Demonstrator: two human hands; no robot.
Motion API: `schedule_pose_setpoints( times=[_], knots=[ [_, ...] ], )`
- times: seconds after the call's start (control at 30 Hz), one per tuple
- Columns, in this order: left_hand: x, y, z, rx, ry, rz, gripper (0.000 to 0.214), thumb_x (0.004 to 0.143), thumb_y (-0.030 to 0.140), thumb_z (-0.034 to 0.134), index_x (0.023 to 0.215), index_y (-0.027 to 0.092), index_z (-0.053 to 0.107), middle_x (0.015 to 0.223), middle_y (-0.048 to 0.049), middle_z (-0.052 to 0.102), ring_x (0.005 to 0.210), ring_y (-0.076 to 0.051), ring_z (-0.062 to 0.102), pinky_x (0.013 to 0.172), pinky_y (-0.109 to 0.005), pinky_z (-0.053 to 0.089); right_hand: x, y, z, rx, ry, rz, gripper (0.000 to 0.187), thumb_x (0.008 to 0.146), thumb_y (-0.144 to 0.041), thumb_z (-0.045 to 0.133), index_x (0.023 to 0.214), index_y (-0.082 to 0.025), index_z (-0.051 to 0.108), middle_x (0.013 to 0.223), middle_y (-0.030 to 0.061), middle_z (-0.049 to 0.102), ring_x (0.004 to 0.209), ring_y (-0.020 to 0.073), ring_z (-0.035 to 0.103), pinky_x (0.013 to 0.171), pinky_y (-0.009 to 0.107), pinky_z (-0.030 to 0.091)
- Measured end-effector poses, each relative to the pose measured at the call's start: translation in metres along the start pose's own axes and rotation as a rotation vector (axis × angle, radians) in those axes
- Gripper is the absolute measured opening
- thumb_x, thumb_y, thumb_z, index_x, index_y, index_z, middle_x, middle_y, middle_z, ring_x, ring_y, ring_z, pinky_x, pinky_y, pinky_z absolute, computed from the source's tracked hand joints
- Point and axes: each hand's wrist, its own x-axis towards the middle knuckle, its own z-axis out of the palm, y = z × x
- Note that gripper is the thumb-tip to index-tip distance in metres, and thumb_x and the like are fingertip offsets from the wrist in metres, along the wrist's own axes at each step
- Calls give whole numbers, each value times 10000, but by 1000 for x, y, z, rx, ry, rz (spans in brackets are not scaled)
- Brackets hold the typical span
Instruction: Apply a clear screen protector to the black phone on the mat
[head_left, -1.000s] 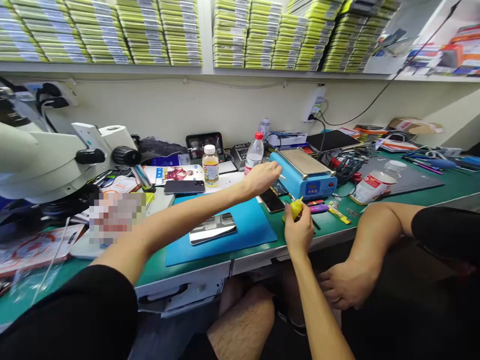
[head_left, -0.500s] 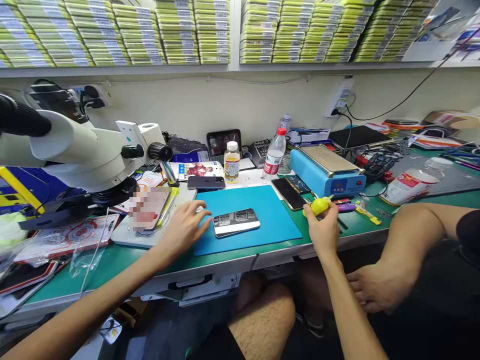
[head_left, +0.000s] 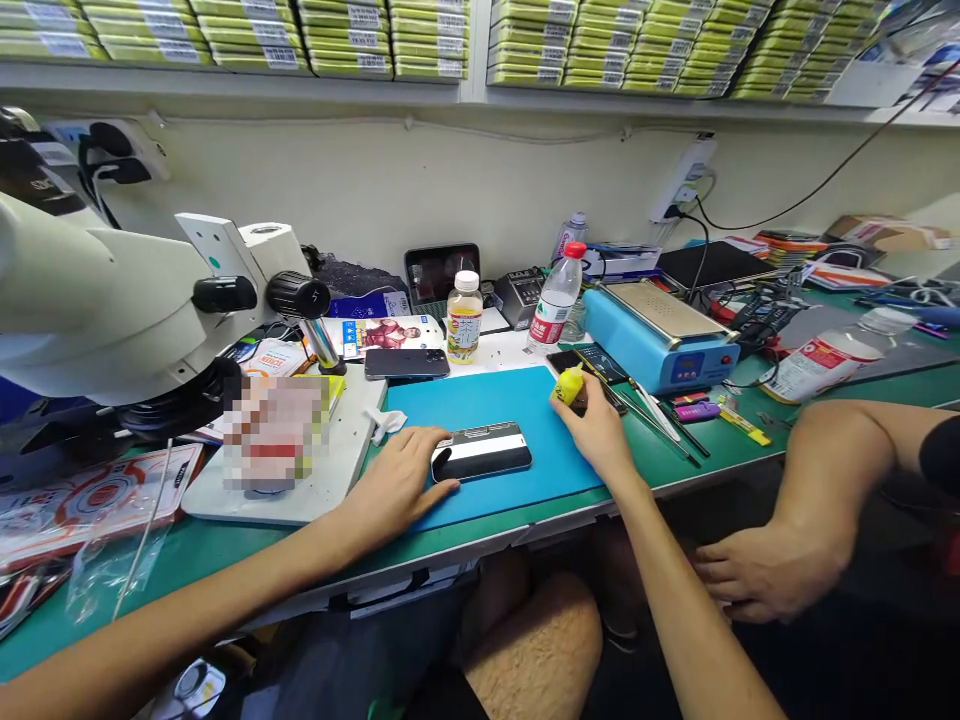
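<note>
A smartphone (head_left: pixel 481 450) with a glossy, reflecting face lies flat on the blue mat (head_left: pixel 517 385). My left hand (head_left: pixel 397 485) is at its left end, fingers on the far edge and thumb by the near corner, steadying it. In my right hand (head_left: pixel 596 425) is a small yellow squeeze bottle (head_left: pixel 568 383) with a short nozzle, pinched between thumb and fingers. It is tilted, above the mat's right edge, apart from the phone. A crumpled white tissue (head_left: pixel 386 422) lies beyond my left hand.
A microscope (head_left: pixel 112 310) rises at left over its pale base (head_left: pixel 330 480). Behind the mat stand a tea bottle (head_left: pixel 465 318) and a red-capped bottle (head_left: pixel 556 300). A blue heating plate (head_left: pixel 652 340) and tweezers (head_left: pixel 652 415) are at right, near another person's hand (head_left: pixel 772 570).
My left hand has moved right and down onto the phone's left end. My right hand has brought the yellow bottle leftward, over the mat's edge. The camera view has shifted slightly.
</note>
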Motion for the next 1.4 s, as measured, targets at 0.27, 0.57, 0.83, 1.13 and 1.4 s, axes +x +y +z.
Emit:
schedule_pose_setpoints(
  times=[0.27, 0.57, 0.83, 1.13, 1.4],
  knots=[
    [-7, 3, 6, -28, 46, 22, 536, 934, 243, 606, 1433, 215, 411, 1404, -121, 579, 1316, -304, 532, 1118, -512, 454, -7, 1, 4, -191, -28, -4, 559, 905, -452, 586, 1391, -183, 520, 1244, 191, 695, 1166, 389, 653, 973, 535, 526],
    [-10, 0, 6, -29, 83, -12, 710, 929, 282, 618, 1550, 223, 278, 1452, -152, 527, 1369, -328, 484, 1158, -546, 398, -27, -15, -1, -158, 397, -240, 868, 917, -519, 679, 1601, -185, 264, 1455, 211, 563, 1222, 350, 631, 943, 493, 567],
    [-8, -2, 8, -21, 72, -41, 713, 942, 370, 636, 1556, 226, 305, 1386, -148, 569, 1299, -340, 526, 1130, -564, 411, -62, -60, 30, -178, -48, -609, 266, 1044, -271, 503, 1243, -260, 678, 1215, 91, 741, 1170, 283, 661, 1029, 477, 504],
    [-15, -7, 14, -242, 203, -48, 711, 1021, 415, 520, 1632, 330, 167, 1551, -118, 445, 1423, -337, 438, 1209, -589, 329, -83, -47, 21, -84, 226, -466, 852, 1029, -554, 390, 1640, -307, -151, 1722, 167, 196, 1526, 383, 374, 1179, 647, 384],
    [-10, -7, 20, -29, 149, -15, 548, 1010, 292, 468, 1545, 243, 360, 1479, -138, 529, 1421, -355, 445, 1171, -602, 352, -80, -53, 21, -138, -61, -665, 458, 1045, -349, 519, 1489, -233, 518, 1380, 101, 686, 1294, 264, 626, 1117, 460, 486]
  ],
)
